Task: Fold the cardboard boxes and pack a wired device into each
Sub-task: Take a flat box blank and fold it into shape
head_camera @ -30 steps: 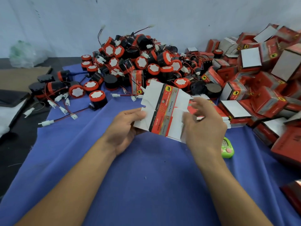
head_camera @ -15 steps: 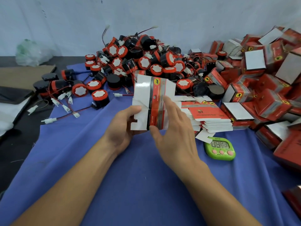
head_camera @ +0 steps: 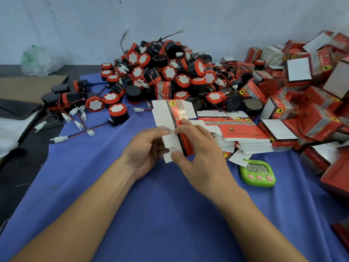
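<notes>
Lowered slightly, the flat carton [head_camera: 162,114] is pinched by left hand [head_camera: 145,149] and right hand [head_camera: 200,160].

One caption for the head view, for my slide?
Left hand and right hand hold a cardboard box blank over the blue cloth, wired devices heaped behind.

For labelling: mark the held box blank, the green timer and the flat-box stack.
held box blank [head_camera: 162,114]: head view, white upper flap.
green timer [head_camera: 257,168]: head view, its display.
flat-box stack [head_camera: 243,131]: head view, red top sheet.
</notes>
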The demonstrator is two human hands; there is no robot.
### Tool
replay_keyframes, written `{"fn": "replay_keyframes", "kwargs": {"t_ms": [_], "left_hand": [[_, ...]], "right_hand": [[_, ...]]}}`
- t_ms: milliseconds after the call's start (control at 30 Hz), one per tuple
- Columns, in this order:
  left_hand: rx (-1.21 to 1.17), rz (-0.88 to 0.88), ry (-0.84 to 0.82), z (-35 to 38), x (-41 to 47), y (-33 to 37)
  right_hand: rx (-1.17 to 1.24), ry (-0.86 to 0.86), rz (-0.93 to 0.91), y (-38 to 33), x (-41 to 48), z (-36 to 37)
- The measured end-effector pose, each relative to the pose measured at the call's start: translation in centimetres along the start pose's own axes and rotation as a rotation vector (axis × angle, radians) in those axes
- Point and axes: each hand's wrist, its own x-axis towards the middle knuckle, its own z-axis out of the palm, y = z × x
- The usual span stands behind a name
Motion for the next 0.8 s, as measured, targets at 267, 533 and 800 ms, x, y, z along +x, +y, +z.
{"fn": "replay_keyframes", "kwargs": {"t_ms": [267,533,800], "left_hand": [[0.216,0.188,0.018,0.6,-0.8,-0.4],[0.500,0.395,0.293,2.8,-1.1,-0.5],[0.673,0.517,0.192,2.6,-2.1,-0.2]], "right_hand": [[0.071,-0.045,-0.040,0.4,-0.1,-0.6],[0.131,0.099,0.183,0.5,0.2,-0.6],[0.191,0.226,0.212,0.4,-0.1,-1.2]]}}
